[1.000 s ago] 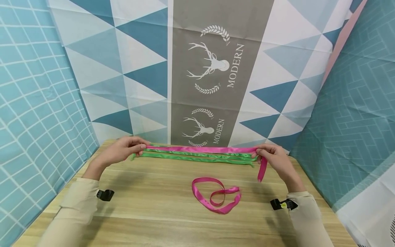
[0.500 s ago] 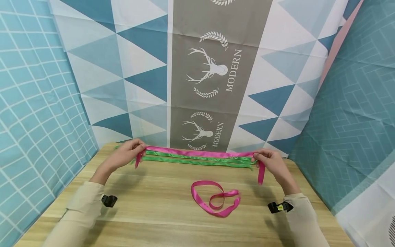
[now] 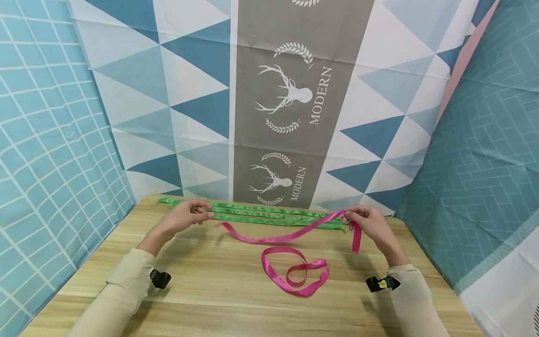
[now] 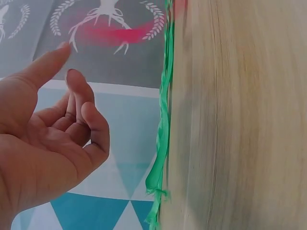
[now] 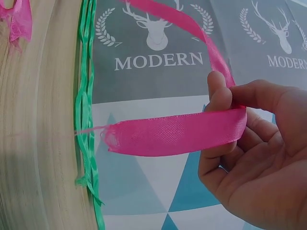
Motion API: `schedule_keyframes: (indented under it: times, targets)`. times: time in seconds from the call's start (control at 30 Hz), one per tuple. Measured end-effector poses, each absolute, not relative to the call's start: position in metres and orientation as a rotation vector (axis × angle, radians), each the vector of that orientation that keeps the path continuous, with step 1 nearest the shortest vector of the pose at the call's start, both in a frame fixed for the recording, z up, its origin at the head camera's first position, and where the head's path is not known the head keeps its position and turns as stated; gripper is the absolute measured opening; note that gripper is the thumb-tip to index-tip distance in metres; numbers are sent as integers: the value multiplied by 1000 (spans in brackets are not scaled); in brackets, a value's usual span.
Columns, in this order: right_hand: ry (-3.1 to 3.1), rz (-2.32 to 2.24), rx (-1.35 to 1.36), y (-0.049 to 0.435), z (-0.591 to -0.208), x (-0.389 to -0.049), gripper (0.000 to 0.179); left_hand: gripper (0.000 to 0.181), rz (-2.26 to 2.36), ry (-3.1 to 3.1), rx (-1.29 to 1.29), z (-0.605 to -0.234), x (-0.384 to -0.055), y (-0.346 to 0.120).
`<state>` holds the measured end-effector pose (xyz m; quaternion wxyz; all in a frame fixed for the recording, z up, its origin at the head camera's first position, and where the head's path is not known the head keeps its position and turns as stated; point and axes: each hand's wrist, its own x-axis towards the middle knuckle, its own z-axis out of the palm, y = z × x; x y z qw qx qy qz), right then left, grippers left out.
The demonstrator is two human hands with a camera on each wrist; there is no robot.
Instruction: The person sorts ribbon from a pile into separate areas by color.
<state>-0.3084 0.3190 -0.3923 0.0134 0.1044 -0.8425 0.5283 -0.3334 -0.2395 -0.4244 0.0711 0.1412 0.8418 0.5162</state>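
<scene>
In the head view my right hand pinches a pink satin ribbon near one end, and a short tail hangs below the fingers. The right wrist view shows this ribbon clamped between thumb and fingers, its tip frayed. From there the rest sags leftward, its far end loose in the air. My left hand holds nothing, thumb and fingertips apart, just left of that free end. Several green ribbons lie side by side along the table's back edge, partly behind both hands.
A second pink ribbon lies loosely looped on the wooden table, in front of the hands. A patterned cloth hangs directly behind the table. Blue cloths stand at the left and right.
My left hand has let go of the pink ribbon and shifted slightly rightward and toward me. The ribbon, formerly taut between both hands, now droops. My right hand keeps its hold.
</scene>
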Motion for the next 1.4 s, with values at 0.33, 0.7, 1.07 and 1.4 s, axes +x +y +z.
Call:
schedule_keyframes:
  times: [0.33, 0.7, 1.07, 1.4]
  targets:
    - [-2638, 1616, 322, 317, -389, -307, 37, 54, 1314, 2569, 653, -427, -330, -221]
    - [-2632, 1563, 650, 277, -359, -281, 26, 39, 1261, 2563, 1067, -406, -308, -117]
    - [-2647, 1480, 978, 255, -351, -258, 13, 45, 1499, 2038, 1203, -385, -286, -4]
    - [-2627, 1463, 822, 273, -339, -260, 14, 18, 1556, 2042, 1230, -389, -297, -33]
